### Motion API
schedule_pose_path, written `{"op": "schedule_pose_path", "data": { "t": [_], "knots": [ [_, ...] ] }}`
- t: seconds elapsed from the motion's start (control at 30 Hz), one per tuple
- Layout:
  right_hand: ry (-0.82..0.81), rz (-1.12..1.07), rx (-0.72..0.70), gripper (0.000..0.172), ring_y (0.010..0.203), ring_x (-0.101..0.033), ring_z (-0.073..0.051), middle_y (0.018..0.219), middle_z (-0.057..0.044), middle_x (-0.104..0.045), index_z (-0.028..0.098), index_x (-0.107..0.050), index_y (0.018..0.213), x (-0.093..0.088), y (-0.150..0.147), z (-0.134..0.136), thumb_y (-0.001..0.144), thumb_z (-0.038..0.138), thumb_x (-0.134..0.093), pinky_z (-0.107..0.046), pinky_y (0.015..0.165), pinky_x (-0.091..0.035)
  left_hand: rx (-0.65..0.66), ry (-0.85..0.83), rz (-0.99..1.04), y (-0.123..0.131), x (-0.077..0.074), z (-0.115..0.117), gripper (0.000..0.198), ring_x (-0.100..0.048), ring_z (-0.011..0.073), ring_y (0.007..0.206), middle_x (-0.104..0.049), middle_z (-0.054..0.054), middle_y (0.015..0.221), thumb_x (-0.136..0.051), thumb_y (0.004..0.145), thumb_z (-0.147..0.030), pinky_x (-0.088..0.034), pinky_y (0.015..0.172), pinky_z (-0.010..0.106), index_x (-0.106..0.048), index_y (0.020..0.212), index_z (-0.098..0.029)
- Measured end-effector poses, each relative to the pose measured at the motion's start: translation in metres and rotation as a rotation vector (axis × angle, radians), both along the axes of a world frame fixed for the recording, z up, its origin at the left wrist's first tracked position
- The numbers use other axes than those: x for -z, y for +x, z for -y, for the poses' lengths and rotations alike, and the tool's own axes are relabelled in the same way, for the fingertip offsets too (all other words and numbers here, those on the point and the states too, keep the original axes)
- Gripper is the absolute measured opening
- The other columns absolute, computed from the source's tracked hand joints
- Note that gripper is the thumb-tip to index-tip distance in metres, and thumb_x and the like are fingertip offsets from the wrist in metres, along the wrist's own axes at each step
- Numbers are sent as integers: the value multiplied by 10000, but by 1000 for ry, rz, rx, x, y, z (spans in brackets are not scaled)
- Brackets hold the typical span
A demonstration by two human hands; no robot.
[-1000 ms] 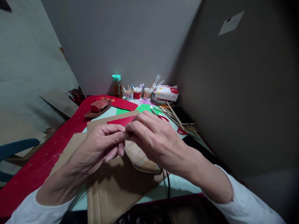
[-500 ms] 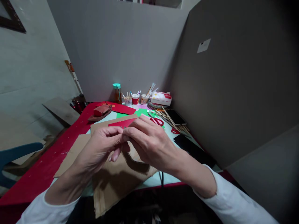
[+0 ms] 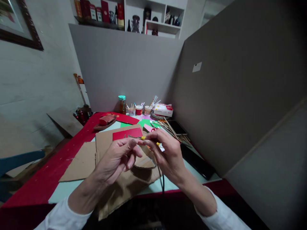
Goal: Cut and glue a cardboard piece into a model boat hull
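My left hand (image 3: 118, 157) and my right hand (image 3: 168, 155) meet above the table, fingertips almost touching. Between them is a slim tool (image 3: 150, 141) with yellow bands and a thin metal tip that points left. My right hand grips its rear part; my left thumb and forefinger pinch it near the front yellow band. A black cable (image 3: 163, 180) hangs down below my right hand. Under the hands lies a curved, boat-shaped cardboard piece (image 3: 145, 161) on flat cardboard sheets (image 3: 83, 161).
A red card (image 3: 127, 133) lies on the cardboard. Further back stand a small brown model boat (image 3: 105, 121), a teal-capped bottle (image 3: 122, 103), paper cups (image 3: 139, 110) with sticks, a tissue pack (image 3: 163, 110) and bamboo sticks (image 3: 174, 131). A black phone (image 3: 196, 161) lies right. Grey partitions enclose the table.
The view has tilted up, so a shelf above the partition now shows. My right hand has turned and the yellow-banded tool is now visible between the fingertips.
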State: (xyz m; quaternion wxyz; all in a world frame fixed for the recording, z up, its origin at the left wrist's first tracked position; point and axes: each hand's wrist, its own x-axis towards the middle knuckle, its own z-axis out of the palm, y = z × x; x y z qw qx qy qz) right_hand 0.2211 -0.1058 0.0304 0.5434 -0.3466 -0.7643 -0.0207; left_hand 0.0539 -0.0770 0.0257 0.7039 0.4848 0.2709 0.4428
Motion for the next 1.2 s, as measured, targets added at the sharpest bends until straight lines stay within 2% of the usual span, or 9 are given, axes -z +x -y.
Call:
{"op": "schedule_pose_path", "data": {
  "t": [0.2,0.33,0.53,0.7,0.8,0.87,1.0,1.1,1.2],
  "knots": [
    [18,35,6,139,826,-586,-180,890,-55,-648,196,-674,1032,-1,7,13,968,113,-583,-322,748,-493,68,59,19,-3,-6,13,499,-547,84,394,-743,95,712,-770,742,-596,-345,336,154,-801,934,-136],
    [52,21,27,137,774,-529,-184,818,-41,-606,202,-701,927,0,8,21,948,114,-598,-338,707,-447,106,88,25,-4,-5,24,511,-595,110,460,-760,113,763,-700,793,-634,-403,384,167,-809,974,-168],
    [-40,-308,37,141,743,-558,-152,798,-8,-587,210,-640,817,5,-7,37,943,152,-610,-293,682,-462,317,-129,280,0,6,40,603,-574,98,414,-756,128,696,-675,780,-684,-408,400,165,-803,1045,-158],
    [-237,-558,-8,217,579,-539,-95,704,38,-540,200,-551,786,8,-7,35,993,263,-558,-223,579,-465,459,-90,347,4,17,45,723,-618,132,449,-772,140,769,-599,809,-724,-391,379,168,-691,1274,-179],
    [-242,-657,21,212,584,-533,-74,720,53,-523,204,-550,819,11,8,32,998,318,-559,-189,572,-450,415,-42,292,2,16,46,730,-599,124,466,-765,145,785,-587,807,-736,-413,411,181,-732,1195,-135],
    [-261,-671,24,234,535,-498,-67,647,72,-479,210,-532,821,15,16,37,1018,336,-530,-178,550,-431,284,28,207,1,16,47,660,-572,107,481,-746,125,765,-645,793,-696,-428,439,181,-766,1069,-109],
    [-390,-491,-114,370,456,-471,-74,539,51,-505,197,-549,701,35,7,70,1040,330,-482,-186,479,-393,104,120,34,2,27,55,499,-606,152,682,-704,94,892,-742,781,-576,-495,552,216,-697,1045,-155],
    [-396,-410,-199,179,515,-562,-92,698,21,-602,250,-709,1042,54,-8,95,1014,304,-540,-194,517,-459,219,102,-31,2,41,69,527,-605,146,730,-648,52,972,-689,839,-566,-511,637,250,-594,1234,-231],
    [-397,-336,-275,282,629,-631,-103,894,-8,-633,319,-640,1278,65,-13,109,1017,269,-547,-201,639,-532,342,19,-85,0,49,83,538,-588,109,712,-614,23,1000,-670,862,-558,-477,675,233,-560,1305,-273]
  ]
}}
